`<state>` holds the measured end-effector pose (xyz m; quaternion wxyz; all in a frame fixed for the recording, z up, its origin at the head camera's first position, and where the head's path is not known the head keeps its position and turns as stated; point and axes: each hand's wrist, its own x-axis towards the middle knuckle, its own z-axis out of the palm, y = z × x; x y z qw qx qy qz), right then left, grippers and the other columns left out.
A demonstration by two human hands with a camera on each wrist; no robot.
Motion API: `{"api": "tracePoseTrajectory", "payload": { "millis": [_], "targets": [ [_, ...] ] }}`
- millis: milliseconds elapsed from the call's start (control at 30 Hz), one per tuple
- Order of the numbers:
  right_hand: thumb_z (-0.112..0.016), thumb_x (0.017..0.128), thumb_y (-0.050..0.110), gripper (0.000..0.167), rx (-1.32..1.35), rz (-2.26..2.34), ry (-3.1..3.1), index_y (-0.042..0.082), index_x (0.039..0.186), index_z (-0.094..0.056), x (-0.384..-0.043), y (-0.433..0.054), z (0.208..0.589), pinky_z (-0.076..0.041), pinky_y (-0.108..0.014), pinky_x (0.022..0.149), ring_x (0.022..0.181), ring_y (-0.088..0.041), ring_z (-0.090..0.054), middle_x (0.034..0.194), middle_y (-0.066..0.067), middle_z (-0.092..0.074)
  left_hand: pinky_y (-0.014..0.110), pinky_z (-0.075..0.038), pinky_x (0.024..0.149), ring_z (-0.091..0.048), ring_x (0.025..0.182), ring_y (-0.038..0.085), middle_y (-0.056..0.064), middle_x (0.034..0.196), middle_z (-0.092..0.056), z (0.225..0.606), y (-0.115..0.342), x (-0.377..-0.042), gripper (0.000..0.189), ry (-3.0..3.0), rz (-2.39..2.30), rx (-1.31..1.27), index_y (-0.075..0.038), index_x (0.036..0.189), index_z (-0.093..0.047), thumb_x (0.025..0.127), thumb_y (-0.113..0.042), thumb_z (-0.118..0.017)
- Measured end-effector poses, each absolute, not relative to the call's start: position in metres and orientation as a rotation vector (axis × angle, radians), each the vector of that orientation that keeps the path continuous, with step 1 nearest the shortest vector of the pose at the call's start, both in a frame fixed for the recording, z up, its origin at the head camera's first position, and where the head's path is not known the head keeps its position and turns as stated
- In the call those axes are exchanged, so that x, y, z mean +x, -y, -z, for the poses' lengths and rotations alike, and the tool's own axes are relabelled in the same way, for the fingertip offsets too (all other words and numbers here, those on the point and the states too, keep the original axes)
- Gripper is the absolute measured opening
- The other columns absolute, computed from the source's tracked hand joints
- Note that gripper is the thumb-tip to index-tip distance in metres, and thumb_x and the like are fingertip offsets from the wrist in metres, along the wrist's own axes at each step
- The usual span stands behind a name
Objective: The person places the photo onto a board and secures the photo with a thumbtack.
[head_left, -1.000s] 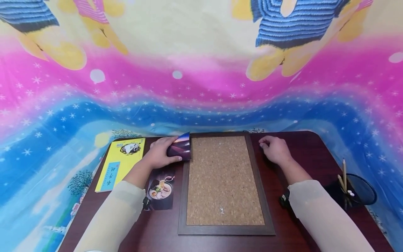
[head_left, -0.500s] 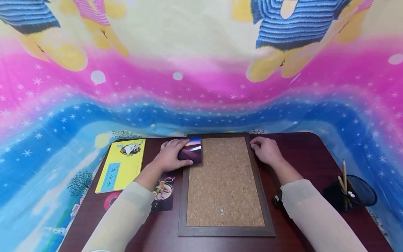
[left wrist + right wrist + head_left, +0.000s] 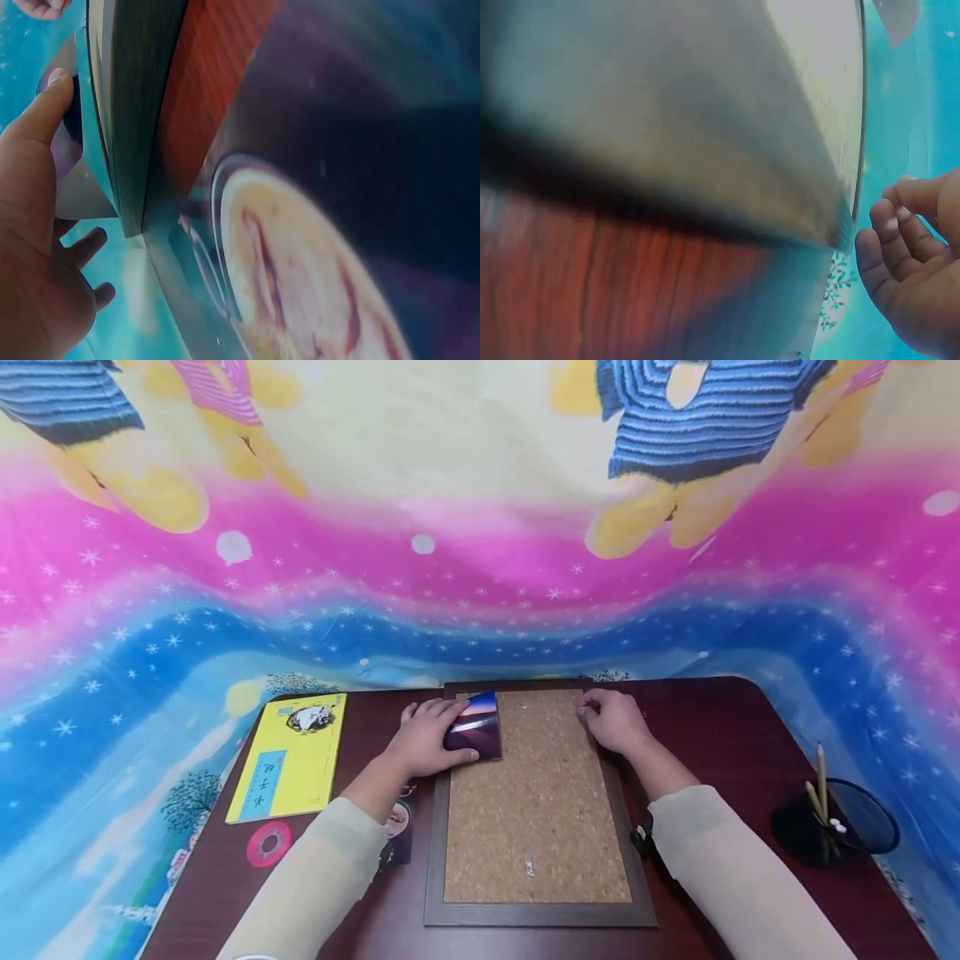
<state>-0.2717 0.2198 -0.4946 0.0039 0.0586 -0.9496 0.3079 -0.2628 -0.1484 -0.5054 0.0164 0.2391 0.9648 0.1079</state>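
Note:
My left hand point(image 3: 431, 739) holds a small glossy photo point(image 3: 480, 733) of a purple and blue scene by its left side, over the upper left of a cork board point(image 3: 536, 810) in a dark wooden frame. In the left wrist view the thumb point(image 3: 56, 86) lies against the photo, and other fingers reach out below. My right hand point(image 3: 611, 720) is at the board's upper right edge, fingers curled and thumb tip meeting the forefinger point(image 3: 889, 193). Nothing plainly shows between them. Small clear bits point(image 3: 529, 867) mark the cork near its top and bottom.
A yellow booklet point(image 3: 292, 756) lies at the left, with a pink tape ring point(image 3: 268, 843) below it. A ramen photo point(image 3: 400, 831) is partly hidden by my left sleeve. At the right stands a black mesh holder point(image 3: 802, 831) with pencils. A patterned curtain hangs behind the table.
My left hand has carried the photo rightward from the board's left edge onto the cork. My right hand has moved left to the frame's right side. The pink tape ring has come into sight.

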Motion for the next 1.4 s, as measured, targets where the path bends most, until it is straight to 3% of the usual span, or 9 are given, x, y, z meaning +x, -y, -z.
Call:
{"api": "tracePoseTrajectory", "payload": {
  "millis": [567, 733, 967, 1400],
  "targets": [
    [-0.064, 0.103, 0.018, 0.018, 0.239, -0.977, 2.974, 0.008, 0.112, -0.076, -0.278, -0.195, 0.491, -0.054, -0.047, 0.081, 0.091, -0.027, -0.068, 0.102, -0.009, -0.075, 0.071, -0.015, 0.118, -0.027, 0.154, 0.030, 0.004, 0.167, -0.033, 0.510, 0.121, -0.267, 0.100, -2.971, -0.195, 0.760, -0.031, 0.166, -0.028, 0.086, -0.084, -0.056],
    [-0.064, 0.103, 0.019, 0.017, 0.259, -0.989, 2.983, 0.008, 0.112, -0.076, -0.278, -0.187, 0.489, -0.054, -0.046, 0.080, 0.088, -0.026, -0.068, 0.102, -0.008, -0.075, 0.072, -0.013, 0.118, -0.025, 0.155, 0.032, 0.005, 0.169, -0.029, 0.511, 0.116, -0.268, 0.100, -2.944, -0.187, 0.754, -0.031, 0.166, -0.028, 0.086, -0.085, -0.054],
    [-0.066, 0.102, 0.016, 0.018, 0.291, -1.026, 2.967, 0.007, 0.113, -0.077, -0.281, -0.175, 0.485, -0.056, -0.047, 0.086, 0.097, -0.027, -0.069, 0.105, -0.008, -0.076, 0.074, -0.013, 0.117, -0.024, 0.155, 0.036, 0.008, 0.170, -0.027, 0.512, 0.116, -0.268, 0.102, -2.919, -0.194, 0.764, -0.030, 0.166, -0.029, 0.084, -0.087, -0.053],
    [-0.066, 0.101, 0.017, 0.017, 0.314, -1.113, 2.968, 0.010, 0.111, -0.078, -0.290, -0.158, 0.491, -0.054, -0.047, 0.089, 0.098, -0.027, -0.068, 0.107, -0.007, -0.075, 0.075, -0.009, 0.117, -0.013, 0.158, 0.034, 0.003, 0.173, -0.020, 0.517, 0.112, -0.272, 0.102, -2.858, -0.216, 0.705, -0.035, 0.165, -0.029, 0.082, -0.089, -0.053]
  ]
}}
